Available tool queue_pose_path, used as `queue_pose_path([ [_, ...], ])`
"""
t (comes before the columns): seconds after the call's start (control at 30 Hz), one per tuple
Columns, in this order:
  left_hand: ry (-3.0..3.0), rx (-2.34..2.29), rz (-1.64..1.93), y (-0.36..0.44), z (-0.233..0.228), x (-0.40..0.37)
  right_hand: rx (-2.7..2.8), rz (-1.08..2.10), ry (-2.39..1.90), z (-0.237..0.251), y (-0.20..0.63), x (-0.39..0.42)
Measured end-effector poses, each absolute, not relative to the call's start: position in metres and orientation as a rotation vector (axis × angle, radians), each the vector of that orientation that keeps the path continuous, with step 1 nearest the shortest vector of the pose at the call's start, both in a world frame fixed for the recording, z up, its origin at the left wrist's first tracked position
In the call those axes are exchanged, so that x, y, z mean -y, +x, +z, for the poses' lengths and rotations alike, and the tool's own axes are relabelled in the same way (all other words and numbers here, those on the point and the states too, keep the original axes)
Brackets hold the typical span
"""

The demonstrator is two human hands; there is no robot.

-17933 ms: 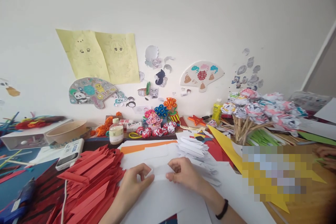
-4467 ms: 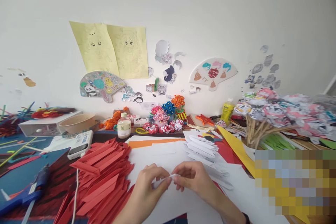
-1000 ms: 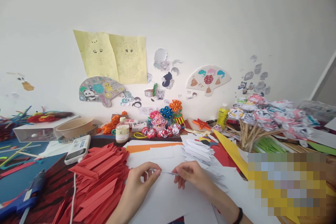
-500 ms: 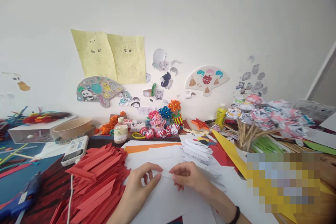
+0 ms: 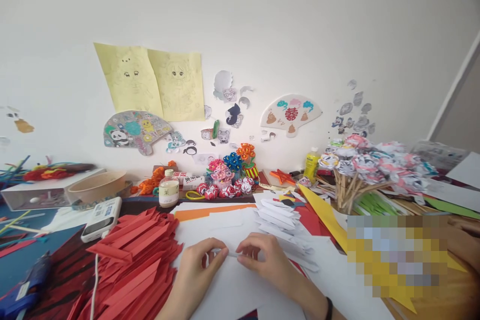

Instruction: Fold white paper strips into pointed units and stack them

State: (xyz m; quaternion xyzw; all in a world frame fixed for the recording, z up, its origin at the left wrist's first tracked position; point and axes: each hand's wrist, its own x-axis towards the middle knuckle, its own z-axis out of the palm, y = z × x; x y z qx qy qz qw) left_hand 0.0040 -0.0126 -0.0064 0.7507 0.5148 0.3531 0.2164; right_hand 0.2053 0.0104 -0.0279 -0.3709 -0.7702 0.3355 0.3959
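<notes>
Between my two hands is a narrow strip of white paper [image 5: 233,254], held just above white sheets [image 5: 225,290]. My left hand [image 5: 204,262] pinches its left end between thumb and forefinger. The right end is in the pinch of my right hand [image 5: 260,257], whose other fingers curl beneath. Most of the strip is hidden by the fingers. Left of my hands lies a big heap of folded red paper strips [image 5: 138,255]. Beyond my right hand is a pile of folded white paper strips [image 5: 279,220].
A glue gun [image 5: 28,290] and a white power bank [image 5: 101,219] with a cable lie left. A bottle [image 5: 168,190] stands behind the red heap. Paper flowers on sticks [image 5: 348,185] stand right, near yellow paper [image 5: 322,215]. A co-worker's hand [image 5: 465,245] shows at the right edge.
My fingers have drawn closer together, the right hand shifting left with its thumb now against the strip. The strip shows less between them. The whole view has shifted slightly.
</notes>
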Motion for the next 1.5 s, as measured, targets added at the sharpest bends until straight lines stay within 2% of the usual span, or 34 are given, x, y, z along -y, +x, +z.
queue_pose_path([
  [0.4, 2.080, -1.456, 0.953, 0.005, -0.004, 0.015, 2.011, 0.675, -0.948, -0.025, 0.207, -0.008],
  [1.5, 2.256, -1.311, 0.883, 0.017, -0.003, 0.026, 2.093, 0.823, -0.820, -0.011, 0.202, 0.006],
])
